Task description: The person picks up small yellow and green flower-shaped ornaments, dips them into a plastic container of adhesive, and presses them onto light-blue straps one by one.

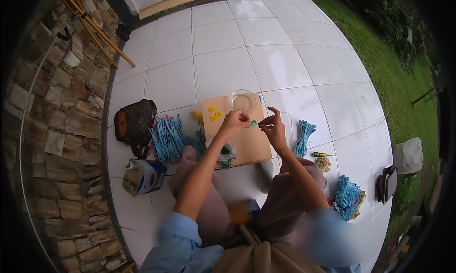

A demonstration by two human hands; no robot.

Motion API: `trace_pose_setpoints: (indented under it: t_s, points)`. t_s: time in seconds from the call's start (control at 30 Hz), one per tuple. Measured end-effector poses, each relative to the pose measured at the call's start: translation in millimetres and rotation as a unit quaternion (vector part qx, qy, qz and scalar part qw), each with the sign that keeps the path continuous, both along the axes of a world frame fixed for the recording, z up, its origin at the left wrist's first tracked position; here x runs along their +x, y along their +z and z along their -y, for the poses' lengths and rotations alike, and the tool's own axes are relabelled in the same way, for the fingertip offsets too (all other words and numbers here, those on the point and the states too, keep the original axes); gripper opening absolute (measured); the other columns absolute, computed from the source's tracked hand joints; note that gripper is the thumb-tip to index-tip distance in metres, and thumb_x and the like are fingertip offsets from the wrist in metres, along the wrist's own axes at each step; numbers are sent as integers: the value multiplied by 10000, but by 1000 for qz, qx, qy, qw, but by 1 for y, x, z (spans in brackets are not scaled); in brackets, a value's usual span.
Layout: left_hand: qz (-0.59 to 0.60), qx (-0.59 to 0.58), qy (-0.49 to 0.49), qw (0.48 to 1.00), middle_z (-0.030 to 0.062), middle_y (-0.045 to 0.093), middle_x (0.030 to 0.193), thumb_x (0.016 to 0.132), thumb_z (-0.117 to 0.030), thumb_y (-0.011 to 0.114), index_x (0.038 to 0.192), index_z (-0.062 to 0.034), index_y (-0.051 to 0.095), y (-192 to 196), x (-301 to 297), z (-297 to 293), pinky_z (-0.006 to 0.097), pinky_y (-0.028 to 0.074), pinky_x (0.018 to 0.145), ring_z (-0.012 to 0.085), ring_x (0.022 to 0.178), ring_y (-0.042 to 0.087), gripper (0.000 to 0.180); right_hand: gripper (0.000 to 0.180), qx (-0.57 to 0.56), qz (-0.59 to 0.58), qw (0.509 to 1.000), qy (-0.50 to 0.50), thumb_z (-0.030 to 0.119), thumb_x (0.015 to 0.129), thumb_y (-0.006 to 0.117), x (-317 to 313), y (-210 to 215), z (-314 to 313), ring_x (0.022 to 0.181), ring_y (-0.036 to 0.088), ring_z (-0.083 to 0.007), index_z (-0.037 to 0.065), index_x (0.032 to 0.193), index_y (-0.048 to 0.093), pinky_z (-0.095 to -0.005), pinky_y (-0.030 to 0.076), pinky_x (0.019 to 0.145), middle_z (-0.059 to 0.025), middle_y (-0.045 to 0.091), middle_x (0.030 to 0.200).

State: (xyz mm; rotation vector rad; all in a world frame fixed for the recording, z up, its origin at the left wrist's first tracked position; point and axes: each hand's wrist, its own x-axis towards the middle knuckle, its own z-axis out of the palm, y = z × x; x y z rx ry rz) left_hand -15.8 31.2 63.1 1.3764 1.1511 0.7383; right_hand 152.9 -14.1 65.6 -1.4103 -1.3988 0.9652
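Note:
My left hand (236,123) reaches over a low tan board (247,147), its fingertips pinched on a small green leaf-like piece (253,124). Close beside it, my right hand (274,127) pinches the dark end of that piece, with one finger raised. Whether the green and dark bits are joined is too small to tell. Just beyond my hands, a round clear glass dish (242,103) rests on the board. Several yellow flower-shaped pieces (213,117) lie at the board's left. Partly behind my left forearm is a clear plastic bag (228,153) with green pieces.
Left of the board are light blue bundled strips (168,139), a brown bag (135,123) and a metal can (144,176). On the right lie another blue bundle (304,137), a yellow-handled tool (322,154) and a blue heap (348,197). White tiles (223,68) surround everything.

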Motion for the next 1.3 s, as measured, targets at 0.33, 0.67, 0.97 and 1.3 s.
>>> trace_pose_setpoints:
  t_s: [0.33, 0.67, 0.97, 1.3]
  points:
    - [-360, 236, -9, 902, 140, 624, 707, 677, -33, 620, 771, -8, 609, -56, 3, 12, 349, 491, 657, 291, 712, 618, 98, 490, 15, 281, 954, 102, -21, 758, 488, -13, -57, 7, 956, 501, -342, 41, 1223, 347, -418, 452, 796, -186, 531, 946]
    - [-225, 24, -63, 972, 107, 640, 716, 783, -80, 588, 853, 10, 617, 11, -79, 27, 278, 506, 584, 161, 628, 630, 118, 382, 8, 46, 981, 188, -22, 750, 528, -60, 6, 2, 635, 600, -327, 27, 1101, 383, -378, 486, 586, -150, 602, 688]
    - [-364, 185, -37, 912, 200, 596, 729, 664, -51, 626, 715, 16, 599, -23, -85, 68, 410, 485, 654, 352, 727, 597, 89, 392, 71, 284, 934, 205, -52, 743, 465, -112, -38, 19, 651, 547, -431, 2, 1112, 345, -491, 439, 591, -232, 556, 725]
    - [-490, 286, -4, 824, 129, 536, 912, 646, 42, 594, 924, 20, 536, -28, -56, 77, 325, 518, 720, 258, 952, 524, 285, 580, 146, 285, 920, 225, -126, 664, 450, -101, -41, 20, 811, 514, -346, -21, 1217, 309, -399, 422, 768, -197, 541, 806]
